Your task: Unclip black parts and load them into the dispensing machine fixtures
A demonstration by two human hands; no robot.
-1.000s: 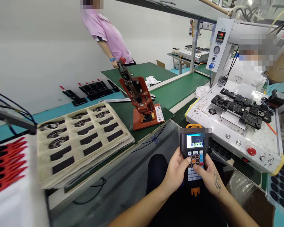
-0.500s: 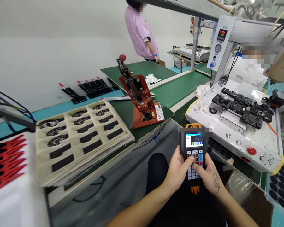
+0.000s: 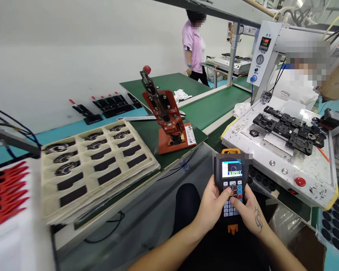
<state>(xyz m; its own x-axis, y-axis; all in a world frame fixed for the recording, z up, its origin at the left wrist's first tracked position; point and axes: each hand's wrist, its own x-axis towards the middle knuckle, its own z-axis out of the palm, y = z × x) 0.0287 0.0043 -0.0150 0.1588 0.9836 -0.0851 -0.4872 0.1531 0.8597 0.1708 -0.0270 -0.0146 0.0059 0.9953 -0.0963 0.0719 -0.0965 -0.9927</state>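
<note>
Held upright above my lap is a black and orange handheld controller [image 3: 232, 188] with a lit colour screen and a keypad. My left hand [image 3: 213, 205] grips its left side, thumb on the upper keys. From the other side my right hand [image 3: 248, 210] closes round it, its thumb over the middle keys. The fingers behind the controller are hidden. Beyond it, on the green bench, stands a red-brown toggle clamp fixture [image 3: 169, 124] with a white label. A white machine [image 3: 282, 169] to the right carries several black fixture blocks [image 3: 290, 128].
Stacked cream trays [image 3: 101, 165] with dark curved parts lie at left. Red-handled tools [image 3: 8, 195] fill the left edge. A wrench [image 3: 141, 118] lies behind the clamp. One person in pink [image 3: 192, 47] stands at the back; another in white [image 3: 293, 88] is behind the machine.
The person in pink has moved right along the back and turned. My hands and the controller stay nearly in place; the view has shifted slightly.
</note>
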